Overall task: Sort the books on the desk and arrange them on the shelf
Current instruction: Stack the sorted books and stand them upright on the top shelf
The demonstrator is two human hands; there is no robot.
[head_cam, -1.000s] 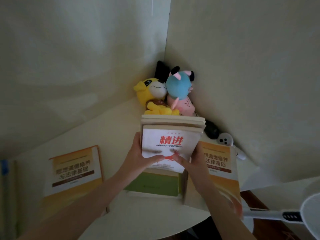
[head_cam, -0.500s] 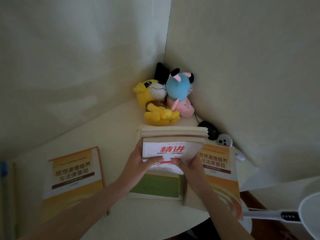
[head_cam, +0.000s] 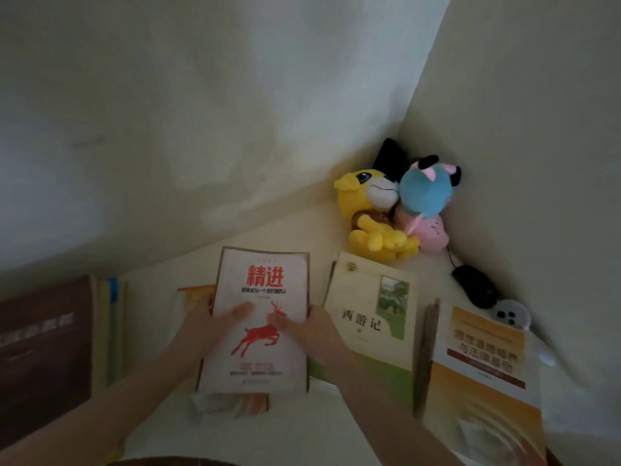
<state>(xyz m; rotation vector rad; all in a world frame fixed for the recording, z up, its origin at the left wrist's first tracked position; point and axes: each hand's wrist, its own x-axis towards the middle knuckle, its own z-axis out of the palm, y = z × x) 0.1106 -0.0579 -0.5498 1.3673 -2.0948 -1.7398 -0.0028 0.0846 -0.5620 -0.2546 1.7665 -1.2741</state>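
A white book with red characters and a red deer [head_cam: 260,290] is held by both hands above the pale desk [head_cam: 295,438]. My left hand [head_cam: 208,326] grips its left edge with the thumb on the cover. On its right edge my right hand [head_cam: 307,327] grips it the same way. Under it lies an orange-and-white book [head_cam: 193,295], mostly hidden. A cream-and-green book [head_cam: 373,317] lies flat to the right. Further right sits an orange-and-white textbook [head_cam: 484,361]. At the far left stand a dark brown book [head_cam: 43,351] and pale spines [head_cam: 111,327].
A yellow plush toy [head_cam: 369,210] and a blue-and-pink plush toy [head_cam: 426,200] sit in the wall corner. A black mouse [head_cam: 473,285] with a cord and a small white device [head_cam: 510,314] lie by the right wall. Walls close off the desk at back and right.
The white book came off the stack and moved left, over the orange-and-white book. The cream-and-green book under it is now uncovered. My view swung left, bringing the dark brown book into sight.
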